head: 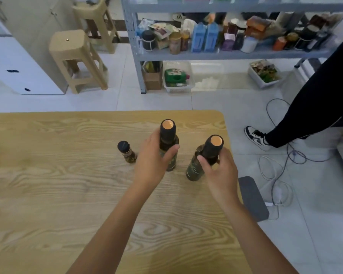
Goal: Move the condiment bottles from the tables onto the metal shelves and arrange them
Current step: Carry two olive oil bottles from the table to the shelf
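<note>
Left hand [152, 157] curls round the shoulder of one dark bottle [167, 143]; right hand [219, 171] pinches the neck of a second bottle [195, 168] at its 3 o'clock. These are high grips, presumably to lift both off the table [67, 175]. The first stands upright, cap up; the second leans, cap toward 1 o'clock. Metal shelves [226, 55] lie at 12 o'clock.

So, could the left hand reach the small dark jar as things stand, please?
Probably yes: the small jar stands just beside the left hand, unobstructed, though that hand grips a tall bottle.
</note>
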### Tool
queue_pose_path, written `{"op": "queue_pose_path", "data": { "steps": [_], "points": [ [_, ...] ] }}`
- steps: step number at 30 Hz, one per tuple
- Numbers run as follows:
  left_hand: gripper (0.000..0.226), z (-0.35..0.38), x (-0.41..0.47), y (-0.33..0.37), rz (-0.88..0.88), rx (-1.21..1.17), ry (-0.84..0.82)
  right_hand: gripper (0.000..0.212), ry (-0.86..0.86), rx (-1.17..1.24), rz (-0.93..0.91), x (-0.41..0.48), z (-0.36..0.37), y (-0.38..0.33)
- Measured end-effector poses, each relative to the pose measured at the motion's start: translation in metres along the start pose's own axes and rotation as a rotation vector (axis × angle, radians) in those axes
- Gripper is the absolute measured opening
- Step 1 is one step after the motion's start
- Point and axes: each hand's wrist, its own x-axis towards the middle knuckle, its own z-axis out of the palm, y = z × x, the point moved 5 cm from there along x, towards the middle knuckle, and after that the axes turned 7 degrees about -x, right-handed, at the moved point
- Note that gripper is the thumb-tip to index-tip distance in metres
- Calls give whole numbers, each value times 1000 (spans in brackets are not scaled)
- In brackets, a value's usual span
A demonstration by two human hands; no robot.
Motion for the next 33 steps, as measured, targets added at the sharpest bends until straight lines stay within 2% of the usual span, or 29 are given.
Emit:
{"op": "queue_pose_path", "data": {
  "steps": [3,10,13,15,17,20,24,29,33],
  "points": [
    [34,5,6,-1,-14,-145,35,34,-33,82,-26,8,4,0],
    [28,3,4,-5,27,-212,-27,35,-103,154,-20,15,7,5],
    [30,2,-6,-5,50,-210,-73,49,-162,208,47,9,12,12],
    [29,1,-16,-6,51,-207,-79,69,-199,204,45,2,15,15],
    [27,0,-27,-6,31,-221,-85,75,-185,178,34,-1,14,16],
    [24,-5,-46,-4,-53,-338,-65,69,-170,166,26,0,7,15],
    [23,-19,-79,-8,-172,-467,80,76,-271,292,72,-15,0,22],
    [21,-39,-122,-4,-151,-544,185,58,-308,479,128,-48,-16,27],
    [20,-63,-162,5,-115,-608,287,45,-366,598,50,-77,-26,10]
  ]
}}
